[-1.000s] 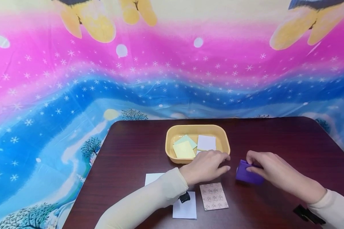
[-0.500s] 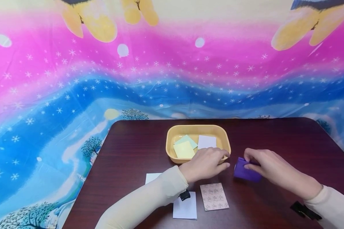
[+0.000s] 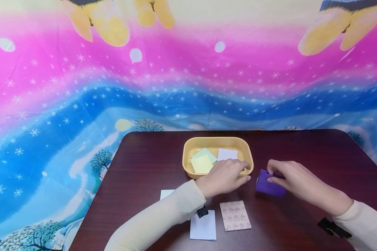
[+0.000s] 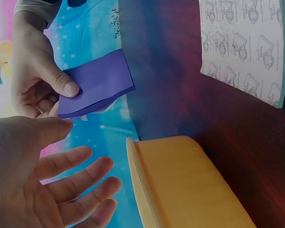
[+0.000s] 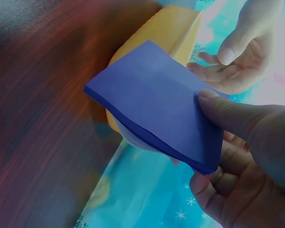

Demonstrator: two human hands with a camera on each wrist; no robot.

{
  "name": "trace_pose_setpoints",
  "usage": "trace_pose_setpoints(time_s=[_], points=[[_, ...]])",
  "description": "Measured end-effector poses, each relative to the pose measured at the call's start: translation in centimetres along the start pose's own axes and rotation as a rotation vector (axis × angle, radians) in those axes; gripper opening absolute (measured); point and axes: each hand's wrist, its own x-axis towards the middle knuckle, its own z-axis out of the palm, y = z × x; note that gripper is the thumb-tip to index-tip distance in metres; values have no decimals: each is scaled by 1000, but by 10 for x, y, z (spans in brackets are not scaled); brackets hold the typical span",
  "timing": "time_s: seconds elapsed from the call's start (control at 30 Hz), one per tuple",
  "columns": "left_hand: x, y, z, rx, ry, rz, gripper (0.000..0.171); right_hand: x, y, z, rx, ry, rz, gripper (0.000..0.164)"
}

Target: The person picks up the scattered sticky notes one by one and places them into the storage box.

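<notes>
My right hand [image 3: 296, 181] pinches a purple sticky note pad [image 3: 269, 185] between thumb and fingers, to the right of the yellow plastic container [image 3: 216, 139]. In the right wrist view the pad [image 5: 152, 102] is tilted, its sheets fanned slightly apart along one edge. My left hand [image 3: 221, 178] is over the container's near right rim and holds nothing; its fingers [image 4: 83, 183] are spread and relaxed in the left wrist view, close to the purple pad. Inside the container lie a pale yellow pad [image 3: 201, 164], a pale green one [image 3: 208, 153] and a whitish one [image 3: 227, 154], partly hidden by the left hand.
On the dark wooden table [image 3: 144, 167], a pad with printed backing [image 3: 235, 217] lies nearest the container's front. Beside it is a white pad [image 3: 203, 228]; another pale pad [image 3: 166, 194] is partly hidden under the left sleeve. A patterned cloth [image 3: 188, 76] hangs behind the table.
My right hand has shifted slightly up and left with the purple pad, nearer the container. The left hand has risen a little over the container's rim.
</notes>
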Motion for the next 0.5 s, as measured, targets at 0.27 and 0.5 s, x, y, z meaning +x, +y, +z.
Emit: trace_pose_setpoints(time_s=[0.27,0.5], points=[[0,-1,-4,-5,4,2,33,6,-1,-2,-5,7,-26,38],[0,-4,-7,-25,-5,-15,33,11,-1,-2,-2,-1,-24,37]])
